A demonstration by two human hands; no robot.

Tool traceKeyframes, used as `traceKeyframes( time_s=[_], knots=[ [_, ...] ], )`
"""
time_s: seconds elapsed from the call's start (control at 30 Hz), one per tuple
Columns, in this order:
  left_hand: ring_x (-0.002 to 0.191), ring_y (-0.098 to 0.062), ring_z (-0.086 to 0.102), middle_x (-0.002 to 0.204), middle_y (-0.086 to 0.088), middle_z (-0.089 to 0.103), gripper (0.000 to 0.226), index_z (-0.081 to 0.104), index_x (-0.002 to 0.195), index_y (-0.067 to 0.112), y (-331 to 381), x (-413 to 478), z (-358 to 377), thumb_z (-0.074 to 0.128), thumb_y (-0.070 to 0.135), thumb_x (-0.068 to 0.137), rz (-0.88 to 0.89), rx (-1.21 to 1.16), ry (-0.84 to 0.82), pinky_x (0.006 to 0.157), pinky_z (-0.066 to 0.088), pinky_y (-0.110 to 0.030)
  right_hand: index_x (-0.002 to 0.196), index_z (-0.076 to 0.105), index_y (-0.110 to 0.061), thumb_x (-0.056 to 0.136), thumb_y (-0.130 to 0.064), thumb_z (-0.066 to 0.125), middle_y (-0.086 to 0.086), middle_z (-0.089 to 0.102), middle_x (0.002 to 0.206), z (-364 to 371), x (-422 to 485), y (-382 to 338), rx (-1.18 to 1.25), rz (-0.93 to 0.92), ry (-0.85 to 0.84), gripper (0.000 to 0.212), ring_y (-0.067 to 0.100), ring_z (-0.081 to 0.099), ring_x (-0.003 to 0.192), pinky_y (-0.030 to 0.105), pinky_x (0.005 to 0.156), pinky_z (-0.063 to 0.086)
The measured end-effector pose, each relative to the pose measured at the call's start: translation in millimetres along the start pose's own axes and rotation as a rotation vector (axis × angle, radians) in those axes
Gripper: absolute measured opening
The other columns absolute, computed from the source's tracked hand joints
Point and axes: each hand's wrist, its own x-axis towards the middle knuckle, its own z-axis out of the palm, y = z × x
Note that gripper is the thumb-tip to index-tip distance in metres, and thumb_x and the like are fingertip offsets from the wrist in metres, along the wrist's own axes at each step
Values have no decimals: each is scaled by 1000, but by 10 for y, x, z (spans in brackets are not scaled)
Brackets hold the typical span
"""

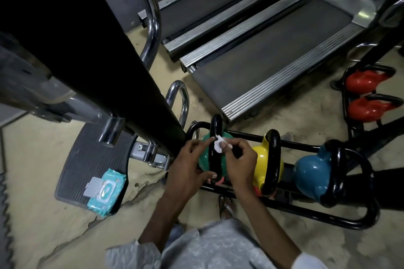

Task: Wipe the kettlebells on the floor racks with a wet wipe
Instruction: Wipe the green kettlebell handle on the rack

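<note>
A green kettlebell (204, 155) with a black handle sits at the left end of the black floor rack (301, 214). My left hand (188, 166) holds that handle, thumb low and fingers near its top. My right hand (238, 159) pinches a small white wet wipe (218, 145) against the handle's upper part. A yellow kettlebell (262, 159) and a blue kettlebell (310, 174) stand to the right on the same rack. Two red kettlebells (365, 81) sit on another rack at the far right.
A teal wet wipe pack (106, 192) with its lid flipped open lies on a grey footplate at lower left. A thick black machine post (135, 76) leans over the rack's left end. Two treadmills (273, 54) stand behind the rack. My sandalled foot (226, 205) is beside the rack rail.
</note>
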Motion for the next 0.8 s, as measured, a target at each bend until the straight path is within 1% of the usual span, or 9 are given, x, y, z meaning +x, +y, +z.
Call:
traceKeyframes(
  time_s=[0.1, 0.2, 0.3, 0.4, 0.47, 0.57, 0.6, 0.67, 0.8],
  knots=[
    [127, -9, 48, 147, 7, 41, 103, 36, 150, 50, 3, 2, 9, 92, 31, 66, -3, 0, 8, 88, 41, -16, 81, 72, -16, 85, -9, 77, -3, 72, 78, 209, 483, -9, 75, 128, 33, 10, 5, 66, 73, 21, 72, 50],
    [125, -10, 49, 146, 7, 42, 103, 34, 150, 51, 24, -9, 8, 91, 29, 68, -9, -3, 5, 91, 45, -22, 69, 72, -20, 80, -15, 84, -3, 72, 71, 422, 921, 90, 246, 401, 56, 17, 7, 64, 66, 28, 70, 55],
    [124, -11, 51, 144, 7, 44, 103, 34, 151, 50, 30, -3, 6, 91, 31, 67, -4, 6, 16, 92, 50, -27, 65, 71, -17, 77, -20, 87, 0, 69, 66, 486, 1082, 212, 203, 541, 20, 20, 13, 62, 64, 30, 66, 55],
    [126, -10, 49, 146, 8, 43, 103, 33, 151, 52, 26, -6, 12, 91, 32, 68, -9, 15, 14, 95, 52, -31, 66, 69, -18, 81, -9, 81, 4, 67, 68, 387, 1149, 89, 79, 508, -81, 21, 19, 61, 66, 31, 65, 53],
    [127, -11, 49, 147, 8, 42, 104, 31, 151, 52, 28, -10, 19, 91, 32, 69, -4, 24, 12, 98, 52, -31, 69, 71, -17, 82, -4, 77, 8, 68, 70, 300, 1228, -55, -26, 354, -218, 19, 19, 62, 68, 34, 68, 54],
    [128, -11, 48, 148, 8, 41, 103, 31, 151, 52, 21, -8, 19, 90, 31, 70, -2, 21, 14, 99, 51, -29, 72, 77, -13, 79, -11, 79, -12, 63, 50, 254, 1393, -353, -330, 89, -507, 8, -3, 54, 49, 15, 52, 43],
    [128, -11, 48, 148, 8, 42, 103, 31, 151, 52, 18, -9, 20, 90, 31, 70, 3, 20, 14, 98, 50, -27, 69, 75, -13, 79, -13, 79, -13, 59, 46, 279, 1468, -449, -444, 63, -604, 11, -5, 50, 44, 11, 45, 37],
    [128, -11, 48, 146, 9, 42, 103, 32, 151, 52, 4, -10, 24, 91, 32, 69, 15, 12, 15, 95, 47, -24, 63, 69, -14, 80, -14, 77, -4, 60, 53, 364, 1658, -567, -624, 71, -751, 19, 3, 49, 47, 13, 40, 34],
    [129, -12, 47, 147, 8, 43, 103, 33, 151, 51, 16, -20, 22, 91, 35, 68, 29, 33, 36, 95, 46, -25, 80, 71, -1, 82, -16, 71, 9, 60, 70, 615, 1892, -590, -839, 180, -947, 16, 22, 53, 66, 30, 63, 44]
  ],
)
